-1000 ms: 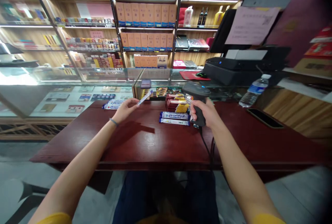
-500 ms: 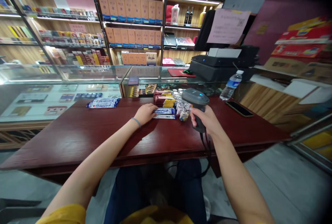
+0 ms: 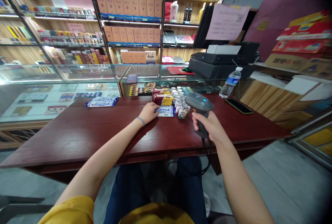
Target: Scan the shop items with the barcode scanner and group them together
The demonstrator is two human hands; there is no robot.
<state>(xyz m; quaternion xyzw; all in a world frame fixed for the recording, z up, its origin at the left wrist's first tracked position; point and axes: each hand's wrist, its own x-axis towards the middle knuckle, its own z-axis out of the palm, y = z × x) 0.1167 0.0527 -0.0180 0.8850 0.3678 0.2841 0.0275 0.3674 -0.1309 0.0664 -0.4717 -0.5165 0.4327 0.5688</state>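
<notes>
In my right hand is a dark grey barcode scanner, gripped round its handle, its head above the table with a cable hanging down. My left hand rests on the table, fingers closed on the left end of a blue-and-white snack packet. Another such packet lies against it, nearer me. Behind them stands a stack of red-and-yellow packets. Small clear jars with white lids stand in rows between the packets and the scanner. A separate pile of blue-and-white packets lies farther left.
The dark red table backs onto a glass display counter. To the right are a water bottle, a phone and a till with a printer. The scanner cable hangs over the front edge.
The scanner in my right hand has moved slightly right and nearer me, away from the jars. My left hand has shifted a little right, still at the packets' left end.
</notes>
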